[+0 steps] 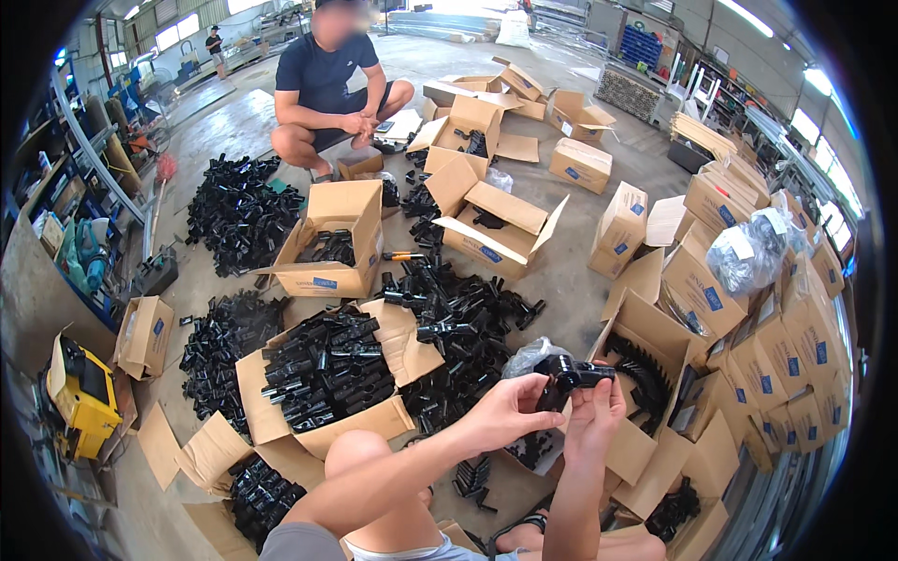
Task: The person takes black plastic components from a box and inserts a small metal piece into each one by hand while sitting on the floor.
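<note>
- Concrete workshop floor (580,271) spreads under everything, strewn with cartons and black parts; no tabletop is in use.
- Right hand (595,411) rises from below, its grip pinched on the small black plastic tube fitting (572,375), fingers pressed to its right end and underside.
- Left hand (510,413) reaches in from the left, thumb and fingertips closed on the fitting's left end, so both grips hold the same piece.
- That fitting lies just above both hands, its long axis roughly level, running left to right; the right hand sits directly beneath it and is slightly nearer.
- Just behind it is a crumpled clear plastic bag (530,355), and to the right an open brown cardboard carton (645,374) holding more black parts.
- Further left stands another open cardboard carton packed with black fittings (327,369), with a loose heap of black fittings (458,318) on the floor beyond.
- Well apart, a squatting person in a dark shirt (327,84) works among more cartons.
</note>
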Demonstrator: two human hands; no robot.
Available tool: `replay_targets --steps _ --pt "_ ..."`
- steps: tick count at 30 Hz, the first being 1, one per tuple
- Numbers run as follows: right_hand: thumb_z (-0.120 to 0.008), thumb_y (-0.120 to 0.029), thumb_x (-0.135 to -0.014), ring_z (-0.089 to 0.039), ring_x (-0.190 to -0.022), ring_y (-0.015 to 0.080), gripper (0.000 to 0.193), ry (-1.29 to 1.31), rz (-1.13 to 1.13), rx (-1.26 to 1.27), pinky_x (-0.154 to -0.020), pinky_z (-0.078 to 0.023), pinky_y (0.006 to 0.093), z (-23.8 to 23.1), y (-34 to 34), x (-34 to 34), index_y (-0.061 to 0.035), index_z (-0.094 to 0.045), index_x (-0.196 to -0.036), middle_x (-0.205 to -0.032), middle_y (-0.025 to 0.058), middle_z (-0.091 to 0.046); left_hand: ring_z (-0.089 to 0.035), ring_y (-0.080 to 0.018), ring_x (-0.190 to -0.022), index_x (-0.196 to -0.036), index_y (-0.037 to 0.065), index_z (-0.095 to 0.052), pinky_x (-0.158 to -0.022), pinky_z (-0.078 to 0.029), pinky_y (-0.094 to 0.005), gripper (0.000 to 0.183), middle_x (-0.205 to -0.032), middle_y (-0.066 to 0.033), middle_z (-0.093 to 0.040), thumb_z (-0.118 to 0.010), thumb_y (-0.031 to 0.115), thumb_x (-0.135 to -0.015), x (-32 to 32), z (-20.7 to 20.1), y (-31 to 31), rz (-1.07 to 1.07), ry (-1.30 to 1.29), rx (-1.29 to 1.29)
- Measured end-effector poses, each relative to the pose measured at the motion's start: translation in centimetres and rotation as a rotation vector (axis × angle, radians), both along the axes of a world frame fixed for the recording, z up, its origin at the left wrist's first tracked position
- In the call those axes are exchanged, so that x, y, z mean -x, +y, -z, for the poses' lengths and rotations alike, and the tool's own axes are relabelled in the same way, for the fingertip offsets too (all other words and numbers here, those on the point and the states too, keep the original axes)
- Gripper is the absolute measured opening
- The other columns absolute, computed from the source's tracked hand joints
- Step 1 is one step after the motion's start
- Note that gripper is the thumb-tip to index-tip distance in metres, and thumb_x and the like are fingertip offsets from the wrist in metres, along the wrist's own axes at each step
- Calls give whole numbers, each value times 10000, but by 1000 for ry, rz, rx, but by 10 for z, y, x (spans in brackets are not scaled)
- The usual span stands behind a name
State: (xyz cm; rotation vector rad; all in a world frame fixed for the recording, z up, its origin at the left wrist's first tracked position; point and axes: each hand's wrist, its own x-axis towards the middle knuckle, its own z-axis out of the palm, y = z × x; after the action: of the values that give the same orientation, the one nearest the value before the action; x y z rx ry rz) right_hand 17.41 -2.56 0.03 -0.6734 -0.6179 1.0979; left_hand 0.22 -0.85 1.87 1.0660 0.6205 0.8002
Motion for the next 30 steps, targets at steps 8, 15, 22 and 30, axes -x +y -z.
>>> replay_targets --steps 8,15,22,30 --pt "-713 -235 -1000 -686 -1035 178 372 -23 54 13 -884 -553 329 1 -6 -1 5 -606 -1264 -1169 100 -691 -587 -53 -810 -1206 -22 -665 -753 -505 -254 367 -891 22 -654 -794 125 -895 -11 -6 0 -194 129 -176" --pt "-659 -189 -1032 -713 -959 155 234 -38 74 58 -873 -584 302 1 3 13 -26 -638 -1199 -1108 88 -724 -635 -43 -902 -1189 2 -677 -817 -524 -231 309 -1008 11 -710 -780 6 -898 -3 0 7 -202 -3 -38" --pt "-702 -186 -1005 -713 -964 164 253 28 56 59 -873 -601 322 -3 -3 9 -13 -618 -1170 -1088 91 -719 -646 -50 -897 -1153 -2 -708 -822 -534 -236 315 -991 12 -715 -824 14 -860 -9 -5 4 -152 57 7" --pt "-707 -188 -1002 -711 -953 170 254 8 48 91 -869 -593 327 8 0 12 -16 -614 -1163 -1073 83 -717 -600 -32 -825 -1105 4 -725 -729 -488 -221 233 -916 31 -689 -801 40 -887 -4 -4 3 -193 18 76"
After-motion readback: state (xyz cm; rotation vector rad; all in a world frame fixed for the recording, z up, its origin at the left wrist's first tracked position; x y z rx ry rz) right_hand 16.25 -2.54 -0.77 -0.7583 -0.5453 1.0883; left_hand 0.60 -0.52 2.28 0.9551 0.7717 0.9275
